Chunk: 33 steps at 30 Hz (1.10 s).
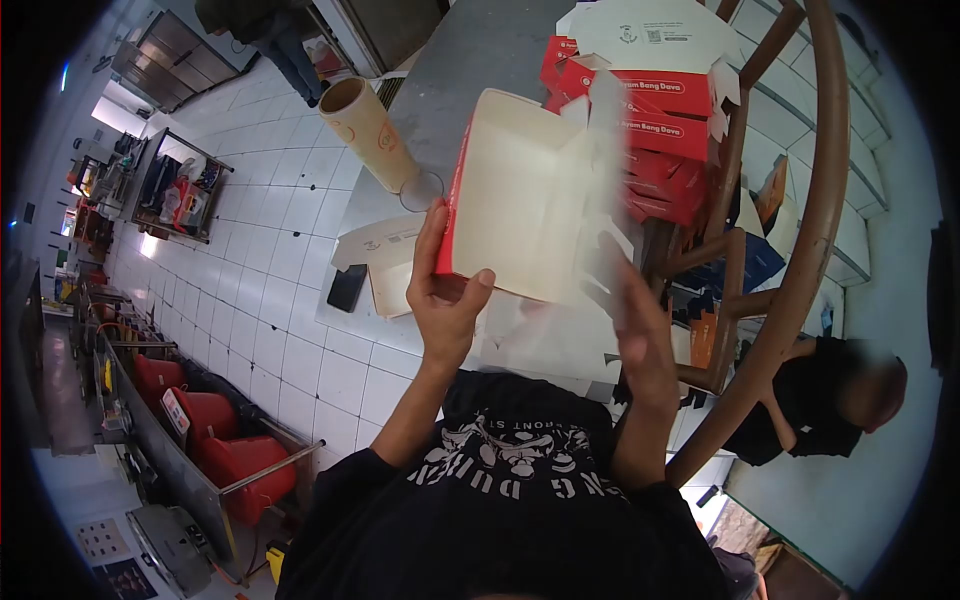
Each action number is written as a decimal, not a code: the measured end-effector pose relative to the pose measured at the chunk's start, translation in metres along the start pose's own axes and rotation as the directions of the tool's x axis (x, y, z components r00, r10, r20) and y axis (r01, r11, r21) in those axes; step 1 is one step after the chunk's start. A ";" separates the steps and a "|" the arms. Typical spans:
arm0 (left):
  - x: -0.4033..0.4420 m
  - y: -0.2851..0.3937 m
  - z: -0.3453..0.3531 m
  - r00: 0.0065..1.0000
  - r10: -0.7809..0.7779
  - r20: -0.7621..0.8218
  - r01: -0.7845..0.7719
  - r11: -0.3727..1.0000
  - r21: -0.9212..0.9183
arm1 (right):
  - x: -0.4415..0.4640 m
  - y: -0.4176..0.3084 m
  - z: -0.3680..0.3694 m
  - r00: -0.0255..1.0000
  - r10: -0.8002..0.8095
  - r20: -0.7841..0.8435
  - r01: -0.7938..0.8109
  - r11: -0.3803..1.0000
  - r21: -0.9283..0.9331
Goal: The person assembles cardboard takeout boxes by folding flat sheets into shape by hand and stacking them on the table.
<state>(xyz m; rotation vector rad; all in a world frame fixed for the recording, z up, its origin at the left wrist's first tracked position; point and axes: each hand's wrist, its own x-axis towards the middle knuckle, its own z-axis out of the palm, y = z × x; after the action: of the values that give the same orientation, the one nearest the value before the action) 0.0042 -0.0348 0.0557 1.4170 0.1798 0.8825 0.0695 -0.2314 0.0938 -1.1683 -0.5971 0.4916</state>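
An open box (520, 190), white inside with a red outer side, is held tilted over the table. My left hand (448, 300) grips its lower left corner, thumb on the inner edge and fingers along the red side. My right hand (643, 325) is at the box's right side, blurred by motion, near a smeared flap; its grip is unclear. Behind and to the right are stacked red boxes (665, 130) with white flaps. A cardboard tube (368, 130) stands beyond the box's left side, close to a clear round item (421, 190).
A dark phone (346, 288) and another box piece (390, 285) lie at the table's left edge. Brown metal rails (815, 200) rise at the right, with a person (800, 400) beyond them. Another person (285, 50) stands at the far left. Red containers (240, 470) sit lower left.
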 end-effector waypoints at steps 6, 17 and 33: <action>-0.003 0.010 0.005 0.981 -0.180 -0.074 0.146 0.932 -0.331 | 0.007 0.030 0.011 0.972 -0.221 0.079 0.230 0.962 -0.144; -0.013 0.012 0.025 0.977 -0.196 -0.079 0.163 0.938 -0.306 | 0.018 0.043 0.027 0.896 -0.415 -0.157 0.179 0.662 -0.728; -0.025 0.014 0.043 0.958 -0.272 -0.094 0.237 0.931 -0.276 | 0.019 0.051 0.046 0.768 -0.407 -0.494 0.171 0.874 -0.454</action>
<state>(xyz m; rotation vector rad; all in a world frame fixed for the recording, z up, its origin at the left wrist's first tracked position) 0.0076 -0.0849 0.0671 1.0612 0.3273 0.7524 0.0507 -0.1710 0.0609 -1.4799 -0.3331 -0.2834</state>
